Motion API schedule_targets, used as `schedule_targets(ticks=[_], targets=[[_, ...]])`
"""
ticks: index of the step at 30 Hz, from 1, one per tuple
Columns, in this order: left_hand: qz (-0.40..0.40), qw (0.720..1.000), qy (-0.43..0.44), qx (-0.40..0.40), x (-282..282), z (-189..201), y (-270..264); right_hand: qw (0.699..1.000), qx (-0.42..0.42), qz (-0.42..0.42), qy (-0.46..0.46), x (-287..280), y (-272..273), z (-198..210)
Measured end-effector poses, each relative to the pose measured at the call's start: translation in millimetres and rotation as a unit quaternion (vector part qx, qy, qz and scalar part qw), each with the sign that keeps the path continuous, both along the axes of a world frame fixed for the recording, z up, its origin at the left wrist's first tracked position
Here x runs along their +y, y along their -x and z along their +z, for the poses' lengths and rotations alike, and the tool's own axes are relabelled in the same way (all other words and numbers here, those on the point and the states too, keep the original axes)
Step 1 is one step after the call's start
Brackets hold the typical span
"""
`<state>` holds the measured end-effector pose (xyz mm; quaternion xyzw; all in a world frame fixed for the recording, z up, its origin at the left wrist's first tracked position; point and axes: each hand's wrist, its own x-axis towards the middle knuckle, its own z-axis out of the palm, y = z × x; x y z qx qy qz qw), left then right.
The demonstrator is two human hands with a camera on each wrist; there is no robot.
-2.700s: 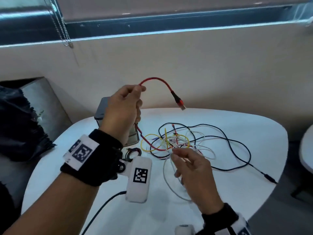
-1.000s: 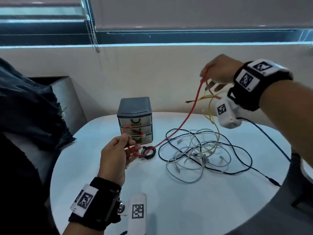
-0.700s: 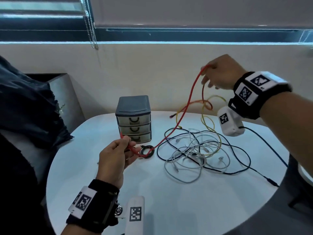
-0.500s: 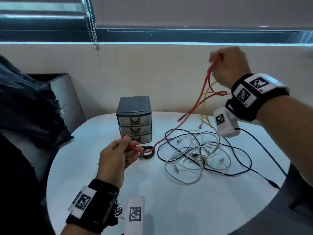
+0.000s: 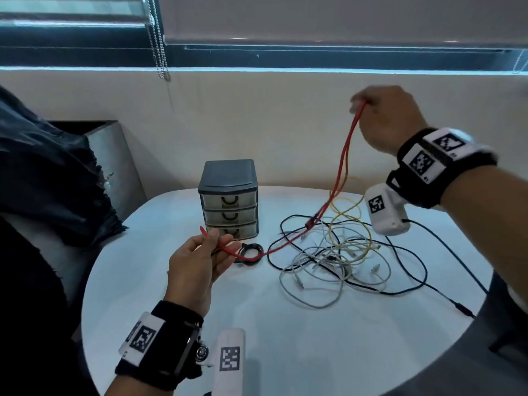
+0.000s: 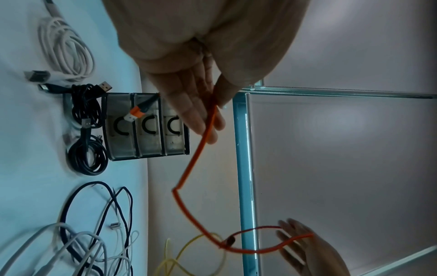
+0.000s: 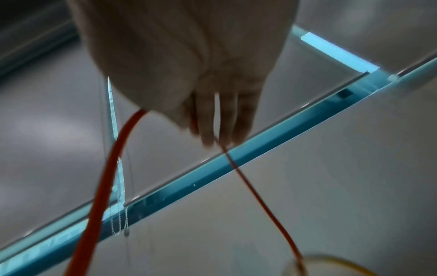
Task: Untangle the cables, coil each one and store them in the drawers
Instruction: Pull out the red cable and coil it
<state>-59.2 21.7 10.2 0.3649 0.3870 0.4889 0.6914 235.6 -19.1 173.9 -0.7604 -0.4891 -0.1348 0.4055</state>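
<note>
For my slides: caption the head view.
Both hands lift the red cable clear of the tangle beside the drawers.

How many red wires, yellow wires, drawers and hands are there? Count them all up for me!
Red cable: 1
Yellow cable: 1
Drawers: 3
Hands: 2, the left hand and the right hand
Total: 7

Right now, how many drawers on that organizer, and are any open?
3, stacked in the drawer unit at the table's back: top drawer, middle drawer, bottom drawer. All look closed; the left hand partly hides the bottom one.
</note>
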Motion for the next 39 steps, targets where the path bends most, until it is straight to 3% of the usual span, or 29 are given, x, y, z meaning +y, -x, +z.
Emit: schedule_targets(ticks=[2,4,6,9,11,13,17,22,31,33,35,37,39], targets=[[-0.003,1.0,0.004,0.002,0,-2,0,0.997,-0.057,-0.022,-0.045,-1,-1,-1],[-0.004,1.0,0.008,0.008,0,-4,0,0.996,-0.085,0.019,0.032,-1,1,-3],[-0.013,1.0,0.005,0.016,-1,-5,1,0.993,-0.097,0.012,0.06,0,-1,-2],[-0.024,0.999,0.002,0.026,-3,-6,1,0.997,-0.073,0.009,0.013,-4,5,14],[-0.026,0.999,0.003,0.024,-4,-7,0,0.985,-0.041,0.063,0.154,-3,10,23],[-0.027,1.0,0.008,0.012,-3,-6,-1,0.965,-0.052,0.049,0.253,-2,12,23],[-0.028,1.0,0.009,-0.005,-6,-2,-2,0.993,-0.049,0.016,0.101,-7,9,19],[-0.018,1.0,-0.003,-0.005,-7,3,0,0.994,0.037,0.099,-0.036,-8,24,24],[0.009,0.998,-0.063,-0.007,-9,15,11,0.996,0.071,0.03,-0.039,-13,-4,-23],[0.008,0.997,-0.081,-0.007,-9,19,14,0.996,0.088,0.029,0.018,-15,-10,-26],[0.004,0.996,-0.089,-0.005,-10,20,12,0.995,0.042,0.007,0.093,-15,-1,-37],[-0.002,0.996,-0.09,-0.003,-13,19,4,0.992,0.016,0.059,0.109,-14,28,-55],[-0.009,0.995,-0.094,0.014,-19,16,-8,0.966,0.113,0.189,0.136,-14,75,-83]])
